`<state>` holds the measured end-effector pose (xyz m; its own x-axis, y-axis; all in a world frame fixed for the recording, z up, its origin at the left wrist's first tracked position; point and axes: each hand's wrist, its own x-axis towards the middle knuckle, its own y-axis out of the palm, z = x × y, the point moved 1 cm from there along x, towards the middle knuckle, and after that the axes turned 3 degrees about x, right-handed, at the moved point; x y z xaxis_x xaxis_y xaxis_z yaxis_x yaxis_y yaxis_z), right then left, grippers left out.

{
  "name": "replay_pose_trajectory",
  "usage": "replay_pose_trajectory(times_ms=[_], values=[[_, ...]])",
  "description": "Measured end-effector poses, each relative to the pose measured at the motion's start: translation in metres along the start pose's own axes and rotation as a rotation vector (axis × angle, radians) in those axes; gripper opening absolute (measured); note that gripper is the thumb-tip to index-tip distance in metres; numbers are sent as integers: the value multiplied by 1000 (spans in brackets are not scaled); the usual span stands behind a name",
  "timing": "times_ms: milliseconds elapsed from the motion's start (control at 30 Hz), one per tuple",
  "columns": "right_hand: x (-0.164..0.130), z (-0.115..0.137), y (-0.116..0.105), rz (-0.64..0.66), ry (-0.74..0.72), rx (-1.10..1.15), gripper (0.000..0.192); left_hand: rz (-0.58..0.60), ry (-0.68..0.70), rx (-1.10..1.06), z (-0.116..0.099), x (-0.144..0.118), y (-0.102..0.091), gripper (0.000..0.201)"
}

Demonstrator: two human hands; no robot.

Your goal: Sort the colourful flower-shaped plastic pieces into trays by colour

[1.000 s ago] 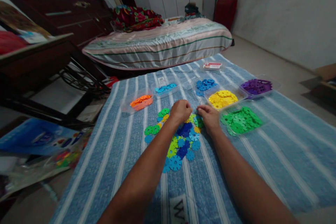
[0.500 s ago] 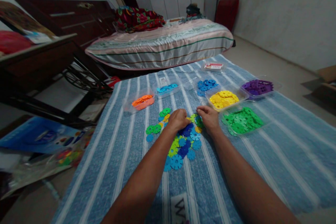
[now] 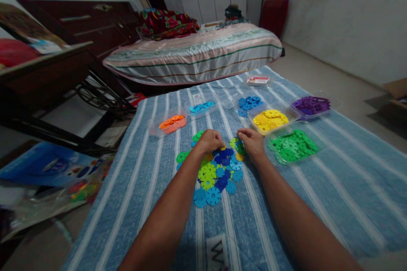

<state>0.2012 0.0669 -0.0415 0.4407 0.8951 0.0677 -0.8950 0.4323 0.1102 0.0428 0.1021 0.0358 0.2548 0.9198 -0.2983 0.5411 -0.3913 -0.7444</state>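
A loose pile of flat plastic snowflake discs (image 3: 219, 171) in blue, green, lime and yellow lies on a blue striped cloth (image 3: 333, 194). My left hand (image 3: 208, 140) rests curled on the pile's far left part, fingers down on the discs. My right hand (image 3: 252, 142) sits on the pile's far right edge, fingers bent over green and yellow discs. Whether either hand pinches a disc is hidden by the fingers. Clear trays hold sorted discs: orange (image 3: 171, 123), light blue (image 3: 201, 106), dark blue (image 3: 251, 103), yellow (image 3: 270, 119), green (image 3: 292, 145), purple (image 3: 310, 104).
A mattress with a striped sheet (image 3: 197, 53) lies beyond the cloth. A dark wooden table (image 3: 47, 76) stands at the left, with a blue toy box (image 3: 47, 165) on the floor below. A small tray with a red label (image 3: 257, 79) sits at the cloth's far edge.
My left hand has drawn back toward me and to the left across the pile, exposing more lime discs beside it. My right hand has hardly moved.
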Motion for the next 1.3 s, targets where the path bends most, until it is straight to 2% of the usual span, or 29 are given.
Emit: replay_pose_trajectory(times_ms=[67,167,267,300,333,400,467,567,633,700,867,1067,1167,1300], values=[[0,-1,0,-2,3,5,26,0,-1,-58,-6,0,-6,21],[1,-2,0,8,5,18,25,-7,16,-187,-30,-2,-10,18],[0,-2,0,25,-3,33,25,-31,74,-494,-64,-2,-8,6],[0,-2,-1,28,-5,37,25,-44,93,-577,-74,-2,-6,8],[0,-2,-1,30,-6,41,24,-59,107,-617,-81,-1,-5,11],[0,-1,-1,31,-8,44,24,-86,130,-521,-86,-2,-3,8],[1,0,-1,25,-10,47,24,-103,150,-249,-79,-5,1,3],[1,0,0,5,-8,39,24,-74,177,200,-58,-18,10,11],[1,0,0,-6,-7,32,24,-32,165,394,-46,-30,20,11],[1,1,0,-8,-4,24,25,-7,139,489,-39,-41,30,12],[-2,5,0,-10,22,26,26,-17,103,548,-37,-53,48,26],[-4,9,0,-15,22,18,26,-53,130,535,-34,-55,55,23],[-4,8,0,-3,14,2,27,-89,128,461,-32,-55,54,16],[-3,7,0,-4,24,13,26,-124,147,258,-25,-52,49,12]])
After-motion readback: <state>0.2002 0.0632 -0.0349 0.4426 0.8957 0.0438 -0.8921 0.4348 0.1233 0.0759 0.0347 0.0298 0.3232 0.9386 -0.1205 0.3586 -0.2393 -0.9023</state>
